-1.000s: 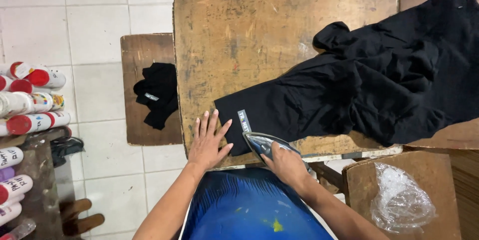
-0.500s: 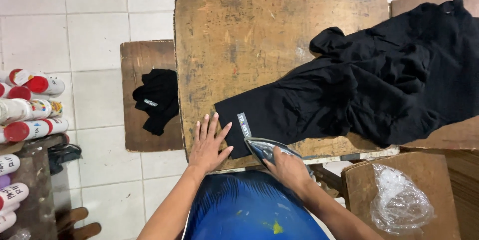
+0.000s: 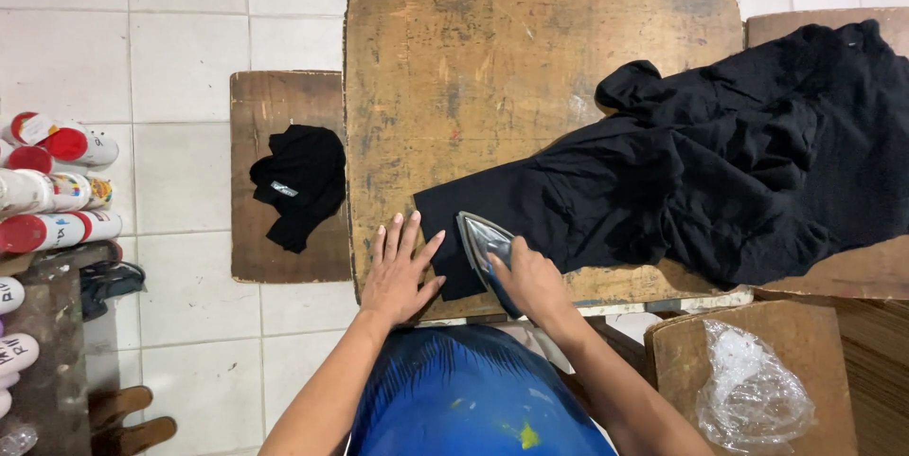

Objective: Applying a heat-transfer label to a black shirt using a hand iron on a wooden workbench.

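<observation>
The iron (image 3: 485,246) sits at about six o'clock on the worn wooden board (image 3: 492,68), its pointed nose aimed toward eleven o'clock and its soleplate pressed on the near corner of the black garment (image 3: 682,172). My right hand (image 3: 533,284) is clenched around the iron's handle, covering most of it. My left hand (image 3: 400,271) lies flat and open at nine o'clock of the iron, fingers spread, palm on the board's near edge, fingertips just beside the cloth's left edge; I cannot tell if they touch the fabric.

From the iron the garment runs out toward three o'clock, flat near me, then bunched in a heap that spills past the board's right edge.

At nine o'clock of the board stands a smaller wooden stool (image 3: 284,96) carrying a little crumpled black cloth (image 3: 300,181). Farther left, a row of red-and-white spray cans (image 3: 57,181) lies on their sides. At five o'clock, a clear plastic bag (image 3: 753,390) rests on a brown box (image 3: 691,352). White floor tiles (image 3: 180,58) lie under everything.
</observation>
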